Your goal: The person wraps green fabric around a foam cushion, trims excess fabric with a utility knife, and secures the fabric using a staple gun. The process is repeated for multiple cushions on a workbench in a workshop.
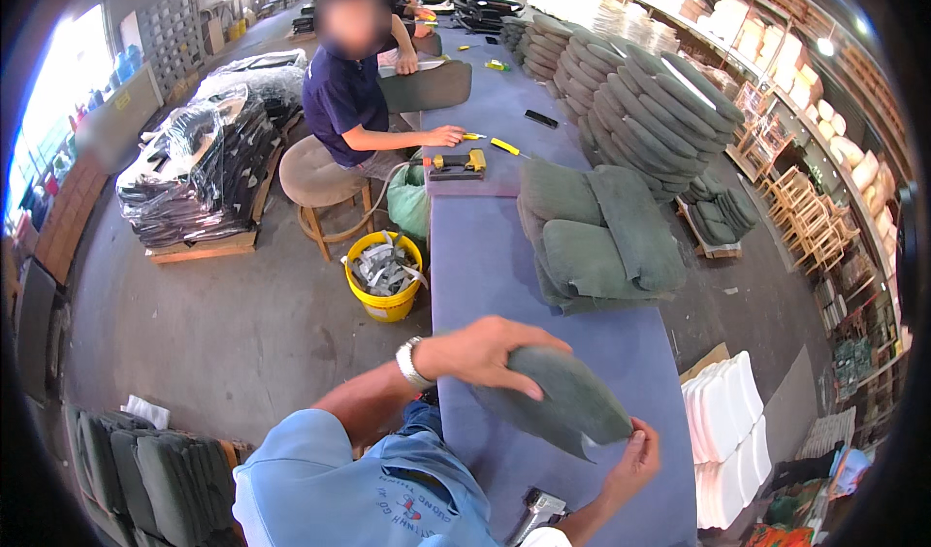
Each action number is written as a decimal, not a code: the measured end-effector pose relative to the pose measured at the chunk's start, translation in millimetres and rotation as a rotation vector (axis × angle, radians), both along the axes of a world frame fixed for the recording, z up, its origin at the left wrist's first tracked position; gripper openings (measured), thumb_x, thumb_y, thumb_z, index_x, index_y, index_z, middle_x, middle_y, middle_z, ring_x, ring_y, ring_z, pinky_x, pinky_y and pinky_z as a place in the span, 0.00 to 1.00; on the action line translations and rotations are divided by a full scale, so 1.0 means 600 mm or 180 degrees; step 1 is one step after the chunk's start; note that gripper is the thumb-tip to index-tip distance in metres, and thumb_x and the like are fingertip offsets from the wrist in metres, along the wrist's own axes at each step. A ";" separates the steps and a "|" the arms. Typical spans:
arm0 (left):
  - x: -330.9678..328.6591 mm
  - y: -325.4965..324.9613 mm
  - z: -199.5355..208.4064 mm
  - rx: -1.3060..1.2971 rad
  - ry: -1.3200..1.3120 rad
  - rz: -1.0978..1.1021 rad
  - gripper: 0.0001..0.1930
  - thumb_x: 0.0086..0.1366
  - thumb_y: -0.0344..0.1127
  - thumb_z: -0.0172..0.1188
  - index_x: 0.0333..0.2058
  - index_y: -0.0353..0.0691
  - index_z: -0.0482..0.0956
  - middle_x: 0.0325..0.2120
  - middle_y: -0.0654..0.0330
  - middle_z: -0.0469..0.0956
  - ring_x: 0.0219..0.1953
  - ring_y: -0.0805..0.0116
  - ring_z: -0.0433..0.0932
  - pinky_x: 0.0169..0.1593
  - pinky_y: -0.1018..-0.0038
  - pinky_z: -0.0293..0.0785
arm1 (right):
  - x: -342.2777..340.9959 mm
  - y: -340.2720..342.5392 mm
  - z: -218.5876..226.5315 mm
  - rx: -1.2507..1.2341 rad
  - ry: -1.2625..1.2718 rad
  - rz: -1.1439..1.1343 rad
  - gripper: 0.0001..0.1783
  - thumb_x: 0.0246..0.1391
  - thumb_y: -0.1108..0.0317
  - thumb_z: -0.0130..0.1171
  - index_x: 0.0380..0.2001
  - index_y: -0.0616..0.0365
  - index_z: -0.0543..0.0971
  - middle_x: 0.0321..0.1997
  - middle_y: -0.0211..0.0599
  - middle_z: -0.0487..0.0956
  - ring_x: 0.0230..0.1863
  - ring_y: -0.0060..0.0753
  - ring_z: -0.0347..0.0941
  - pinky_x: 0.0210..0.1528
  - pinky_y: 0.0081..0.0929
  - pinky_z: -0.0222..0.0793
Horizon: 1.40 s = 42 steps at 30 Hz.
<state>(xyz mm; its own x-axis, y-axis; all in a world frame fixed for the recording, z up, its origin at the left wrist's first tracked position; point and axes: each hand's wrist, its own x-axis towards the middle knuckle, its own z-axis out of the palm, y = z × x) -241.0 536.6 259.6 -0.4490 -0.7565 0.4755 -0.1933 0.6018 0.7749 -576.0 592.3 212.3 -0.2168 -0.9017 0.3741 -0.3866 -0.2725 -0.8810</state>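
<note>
Over the blue-covered table, I hold a dark green fabric-covered padded panel (562, 397), tilted above the surface. My left hand (490, 351) is closed on its upper left edge, thumb on the near face and the other fingers mostly hidden behind. At its lower right corner, my right hand (635, 465) pinches the edge, next to a small pale patch. A metallic staple gun (540, 516) lies close to my body at the table's near end. Farther up the table, a stack of green fabric pieces (606, 241) sits beyond the panel.
A co-worker (349, 91) sits on a round stool (315, 174) at the left, one hand by yellow tools. A yellow staple gun (456, 166) and a phone (541, 118) lie there. A yellow bucket of scraps (388, 306) stands beside the table; tall stacks of green panels (645, 111) rise right.
</note>
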 end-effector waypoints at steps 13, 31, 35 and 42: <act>-0.001 -0.048 0.016 -0.0312 0.0597 0.0659 0.30 0.63 0.58 0.68 0.50 0.35 0.84 0.43 0.53 0.87 0.47 0.57 0.86 0.51 0.67 0.80 | 0.124 -0.017 -0.059 -0.0476 -0.3181 0.0804 0.37 0.72 0.40 0.35 0.62 0.62 0.73 0.62 0.44 0.76 0.63 0.45 0.72 0.63 0.46 0.70; -0.205 -0.212 0.003 0.0025 0.0990 -0.0317 0.30 0.79 0.48 0.47 0.27 0.31 0.87 0.28 0.54 0.85 0.43 0.64 0.81 0.52 0.68 0.73 | 0.138 0.000 0.031 -0.1049 -0.0617 -0.0520 0.12 0.68 0.65 0.56 0.37 0.64 0.82 0.35 0.39 0.80 0.35 0.30 0.75 0.39 0.28 0.70; -0.203 -0.244 -0.004 0.0092 0.0971 -0.0324 0.32 0.81 0.49 0.44 0.28 0.30 0.87 0.30 0.52 0.86 0.45 0.62 0.82 0.54 0.68 0.73 | 0.143 -0.013 0.039 -0.0895 -0.0448 -0.0479 0.11 0.59 0.64 0.66 0.33 0.62 0.79 0.30 0.40 0.77 0.29 0.35 0.73 0.34 0.31 0.68; -0.198 -0.273 -0.002 -0.0027 0.0731 -0.0192 0.32 0.81 0.49 0.42 0.32 0.29 0.87 0.33 0.53 0.86 0.45 0.61 0.82 0.56 0.65 0.73 | 0.128 -0.067 0.039 -0.0789 0.0111 -0.0272 0.21 0.65 0.57 0.61 0.26 0.63 0.72 0.24 0.46 0.68 0.24 0.47 0.64 0.29 0.38 0.62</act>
<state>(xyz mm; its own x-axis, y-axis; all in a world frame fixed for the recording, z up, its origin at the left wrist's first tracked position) -359.5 372.7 258.3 -0.3726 -0.7271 0.5766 0.0240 0.6136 0.7893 -499.4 552.0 235.5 -0.2712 -0.7606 0.5899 -0.4465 -0.4435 -0.7771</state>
